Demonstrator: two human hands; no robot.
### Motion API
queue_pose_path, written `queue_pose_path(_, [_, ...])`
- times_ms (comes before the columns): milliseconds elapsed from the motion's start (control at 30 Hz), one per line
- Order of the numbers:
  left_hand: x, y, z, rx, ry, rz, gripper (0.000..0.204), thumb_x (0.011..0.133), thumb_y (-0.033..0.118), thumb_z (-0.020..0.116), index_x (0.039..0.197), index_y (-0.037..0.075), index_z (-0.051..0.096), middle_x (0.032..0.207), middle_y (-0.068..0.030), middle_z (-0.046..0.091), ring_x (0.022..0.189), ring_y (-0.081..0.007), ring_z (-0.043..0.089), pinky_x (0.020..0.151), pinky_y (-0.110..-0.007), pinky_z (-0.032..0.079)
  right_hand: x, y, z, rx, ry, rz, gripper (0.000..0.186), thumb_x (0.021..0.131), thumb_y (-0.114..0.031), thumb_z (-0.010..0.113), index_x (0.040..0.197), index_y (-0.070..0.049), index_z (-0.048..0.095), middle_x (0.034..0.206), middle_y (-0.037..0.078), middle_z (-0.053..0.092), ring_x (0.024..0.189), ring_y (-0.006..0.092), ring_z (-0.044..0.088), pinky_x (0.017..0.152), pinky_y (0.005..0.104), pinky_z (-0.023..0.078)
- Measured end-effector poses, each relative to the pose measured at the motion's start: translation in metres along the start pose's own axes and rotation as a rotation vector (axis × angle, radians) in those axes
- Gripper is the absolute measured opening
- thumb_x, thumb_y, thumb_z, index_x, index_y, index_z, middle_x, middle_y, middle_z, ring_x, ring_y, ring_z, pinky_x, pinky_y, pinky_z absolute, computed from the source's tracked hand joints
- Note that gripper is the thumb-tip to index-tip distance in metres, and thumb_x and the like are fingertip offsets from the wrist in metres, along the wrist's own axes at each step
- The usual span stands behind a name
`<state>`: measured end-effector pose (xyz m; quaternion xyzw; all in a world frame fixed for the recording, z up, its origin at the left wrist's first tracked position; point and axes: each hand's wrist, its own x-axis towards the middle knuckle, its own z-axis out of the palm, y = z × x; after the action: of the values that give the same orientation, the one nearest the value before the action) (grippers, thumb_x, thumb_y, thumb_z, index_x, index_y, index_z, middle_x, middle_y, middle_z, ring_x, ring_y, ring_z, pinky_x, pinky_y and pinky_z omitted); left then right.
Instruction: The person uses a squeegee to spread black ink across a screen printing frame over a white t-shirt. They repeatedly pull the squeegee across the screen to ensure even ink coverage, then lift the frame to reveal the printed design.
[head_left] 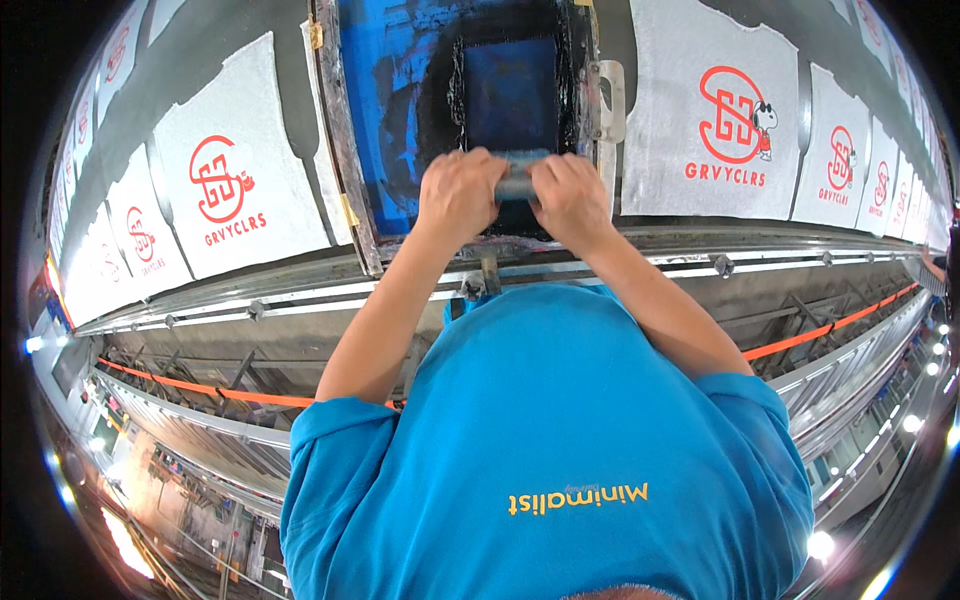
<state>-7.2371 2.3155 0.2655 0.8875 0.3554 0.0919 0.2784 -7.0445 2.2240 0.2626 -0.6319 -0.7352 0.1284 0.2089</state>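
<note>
Long and grey, a printing table [288,60] runs from left to right across the view. At its middle, a grey-blue, rounded squeegee bar [517,182] lies crosswise over the near part of a screen, its long axis running left to right. The left hand [458,195] has its fingers curled tightly around the bar's left part, and the right hand [572,198] is closed just as firmly on its right part, so a short length shows between them. Neither hand is nearer: the bar sits directly between the two, square to the forearms that converge on it from below. Whether its blade presses on the mesh cannot be told, since the hands and bar hide it. Just beyond the bar lies a dark blue rectangle [510,95], bordered by glossy black ink, within bright blue mesh [375,190]. Around that stands a stained metal frame [338,130], with a pale metal handle [612,100] on its right side. Farther out, white cloth pieces with red prints lie flat on both sides, the nearest being a left piece [270,130] and a right piece [680,90]. Along the near edge runs a metal rail [650,262].
</note>
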Motion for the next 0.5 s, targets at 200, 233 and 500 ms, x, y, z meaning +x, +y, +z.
queue_pose_path(200, [0.069,-0.016,-0.049,0.069,-0.203,-0.057,0.028,0.086,0.042,0.085,0.101,0.019,0.078,0.094,-0.0086,0.076,0.093,-0.0354,0.074,0.082,-0.049,0.059,0.071,0.028,-0.031,0.018,-0.005,-0.023,0.027,0.078,-0.016,0.085,0.087,-0.009,0.061,0.086,0.01,0.067,0.086,0.0344,0.069,0.074,0.0496,0.056])
queue_pose_path(233, [0.087,-0.028,-0.05,0.135,-0.082,-0.012,0.03,0.087,0.045,0.084,0.099,0.019,0.078,0.093,-0.0098,0.076,0.092,-0.0361,0.074,0.081,-0.05,0.059,0.095,0.04,-0.035,-0.01,0.057,-0.05,0.026,0.08,-0.02,0.085,0.088,-0.009,0.062,0.086,0.011,0.069,0.086,0.0358,0.07,0.075,0.0504,0.056])
queue_pose_path(500, [0.158,-0.051,-0.039,0.175,0.068,-0.07,0.024,0.083,0.032,0.082,0.091,0.011,0.075,0.091,-0.0162,0.075,0.093,-0.0414,0.073,0.081,-0.053,0.057,0.157,0.078,-0.029,-0.024,0.017,0.081,0.009,0.082,-0.01,0.074,0.086,-0.004,0.068,0.09,0.02,0.071,0.094,0.045,0.069,0.082,0.0555,0.055])
